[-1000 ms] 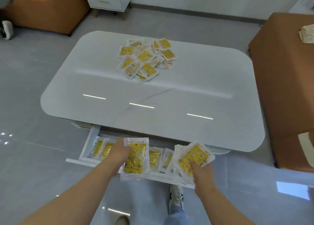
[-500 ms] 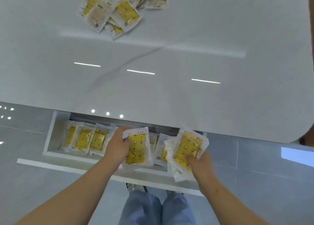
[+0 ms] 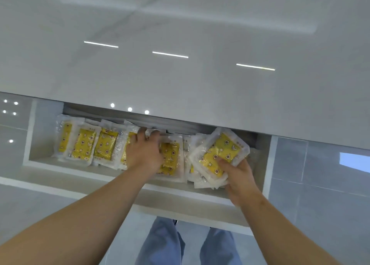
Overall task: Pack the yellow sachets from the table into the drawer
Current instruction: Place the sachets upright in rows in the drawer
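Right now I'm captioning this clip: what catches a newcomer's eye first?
The yellow sachets standing in a row in the open drawer under the white table. The left hand presses among them mid-drawer, and the right hand grips a stack at the drawer's right end.

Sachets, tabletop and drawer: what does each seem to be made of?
Sachets: clear crinkly plastic film, glossy, yellow printed contents showing through.
Tabletop: glossy hard slab, faint grey veining and sharp light reflections; stone or glass-like, cannot tell which.
Drawer: matte white board, probably painted or laminated wood.
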A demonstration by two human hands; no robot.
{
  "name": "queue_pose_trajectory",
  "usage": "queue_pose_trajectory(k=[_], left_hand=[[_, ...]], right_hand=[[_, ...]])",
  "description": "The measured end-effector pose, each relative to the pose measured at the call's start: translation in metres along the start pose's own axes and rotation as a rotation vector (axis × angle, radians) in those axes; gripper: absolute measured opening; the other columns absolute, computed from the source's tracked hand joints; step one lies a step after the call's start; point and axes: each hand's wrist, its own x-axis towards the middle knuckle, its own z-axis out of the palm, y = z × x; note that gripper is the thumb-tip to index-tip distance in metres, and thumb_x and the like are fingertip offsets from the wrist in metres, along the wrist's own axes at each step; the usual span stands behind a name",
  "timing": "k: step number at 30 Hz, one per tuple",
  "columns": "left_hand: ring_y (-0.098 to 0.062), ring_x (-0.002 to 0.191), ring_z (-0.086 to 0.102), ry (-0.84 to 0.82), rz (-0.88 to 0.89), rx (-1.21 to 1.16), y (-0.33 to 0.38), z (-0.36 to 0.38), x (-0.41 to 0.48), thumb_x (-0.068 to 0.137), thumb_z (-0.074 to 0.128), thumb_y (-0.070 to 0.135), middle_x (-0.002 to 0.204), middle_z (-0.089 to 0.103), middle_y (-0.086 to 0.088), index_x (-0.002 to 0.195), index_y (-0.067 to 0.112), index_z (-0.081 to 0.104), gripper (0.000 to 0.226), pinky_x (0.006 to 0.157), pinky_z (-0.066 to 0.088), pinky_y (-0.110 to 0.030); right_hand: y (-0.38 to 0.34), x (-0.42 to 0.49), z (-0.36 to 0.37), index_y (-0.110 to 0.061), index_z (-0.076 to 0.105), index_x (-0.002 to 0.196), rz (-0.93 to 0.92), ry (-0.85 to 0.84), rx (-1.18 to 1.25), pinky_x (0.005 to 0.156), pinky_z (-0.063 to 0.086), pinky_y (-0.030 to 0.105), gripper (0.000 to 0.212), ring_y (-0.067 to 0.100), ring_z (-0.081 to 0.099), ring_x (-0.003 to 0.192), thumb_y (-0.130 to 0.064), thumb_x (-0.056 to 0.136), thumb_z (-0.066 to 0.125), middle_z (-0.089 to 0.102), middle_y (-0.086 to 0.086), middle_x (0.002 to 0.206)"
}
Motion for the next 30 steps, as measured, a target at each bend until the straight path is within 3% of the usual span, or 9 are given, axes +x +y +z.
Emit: queue_pose_trajectory(k=[2,4,7,9,12,19,24,28,30], left_hand=[[-0.031,0.133,0.025,0.094,0.156,-0.016,0.011,-0.006,-0.011,0.091,0.051,0.035,0.154,0.012,-0.006,0.141,0.029,0.030,0.054,0.106,0.028,-0.034],[-0.022,0.128,0.034,-0.062,0.190,-0.498,0.026,-0.014,-0.021,0.094,0.050,0.032,0.150,0.022,-0.003,0.141,0.029,0.032,0.051,0.102,0.031,-0.022],[-0.016,0.107,0.053,-0.431,-0.064,-1.262,0.042,-0.020,-0.029,0.092,0.056,0.021,0.133,0.047,-0.003,0.130,0.039,0.037,0.046,0.096,0.046,-0.031],[-0.014,0.090,0.060,-0.391,-0.125,-1.392,0.045,-0.019,-0.030,0.088,0.059,0.006,0.114,0.057,-0.004,0.122,0.039,0.044,0.050,0.079,0.054,-0.022],[-0.008,0.076,0.055,-0.214,-0.045,-1.148,0.043,-0.012,-0.028,0.089,0.053,-0.002,0.119,0.052,-0.003,0.120,0.041,0.045,0.054,0.051,0.046,-0.007],[-0.011,0.054,0.053,-0.100,0.001,-0.629,0.027,0.008,-0.006,0.095,0.044,0.007,0.143,0.045,-0.003,0.137,0.040,0.035,0.054,0.043,0.042,-0.017],[-0.026,0.116,0.043,-0.017,0.064,-0.119,0.035,0.016,0.001,0.094,0.048,0.022,0.137,0.042,-0.007,0.139,0.036,0.032,0.050,0.088,0.042,-0.034],[-0.031,0.130,0.023,0.110,0.124,0.070,0.036,0.023,-0.009,0.086,0.059,0.031,0.150,0.014,-0.004,0.139,0.034,0.033,0.059,0.105,0.028,-0.040],[-0.035,0.127,0.031,0.200,0.214,-0.090,0.036,0.028,-0.013,0.081,0.062,0.036,0.148,0.027,-0.005,0.133,0.030,0.047,0.055,0.100,0.032,-0.042]], right_hand=[[-0.003,-0.003,-0.002,-0.020,0.058,0.112,0.018,-0.053,0.142,0.073,0.057,0.040,0.032,0.025,0.067,0.094,-0.001,0.087,0.057,0.069,0.006,0.105],[-0.009,-0.008,-0.005,-0.020,0.057,0.114,0.064,-0.105,0.254,0.062,0.059,0.036,0.032,0.023,0.071,0.085,-0.003,0.088,0.054,0.071,0.006,0.100],[-0.014,-0.017,-0.007,-0.019,0.059,0.113,0.136,-0.176,0.253,0.062,0.059,0.039,0.032,0.024,0.072,0.082,-0.006,0.084,0.057,0.073,0.007,0.098],[-0.015,-0.021,-0.007,-0.019,0.060,0.110,0.140,-0.157,0.104,0.068,0.057,0.043,0.027,0.026,0.070,0.088,-0.006,0.086,0.058,0.072,0.008,0.101],[-0.013,-0.016,-0.010,-0.017,0.063,0.106,0.047,0.018,-0.131,0.084,0.053,0.043,0.021,0.026,0.065,0.095,-0.005,0.088,0.060,0.070,0.007,0.102],[-0.001,0.007,-0.017,-0.025,0.059,0.088,0.092,0.184,-0.396,0.086,0.054,0.045,0.013,0.025,0.065,0.090,-0.011,0.089,0.061,0.067,0.003,0.094],[0.004,0.013,-0.021,-0.014,0.054,0.100,0.069,0.272,-0.741,0.054,0.043,0.024,0.008,0.014,0.054,0.067,-0.016,0.092,0.054,0.057,-0.001,0.077],[0.000,0.010,-0.024,-0.017,0.051,0.111,-0.029,0.295,-0.946,0.068,0.048,0.028,0.019,0.019,0.058,0.085,-0.010,0.094,0.045,0.060,0.002,0.100],[-0.006,0.002,-0.022,-0.024,0.052,0.107,-0.077,0.242,-0.777,0.070,0.048,0.028,0.022,0.014,0.060,0.086,-0.008,0.095,0.044,0.063,0.001,0.104]])
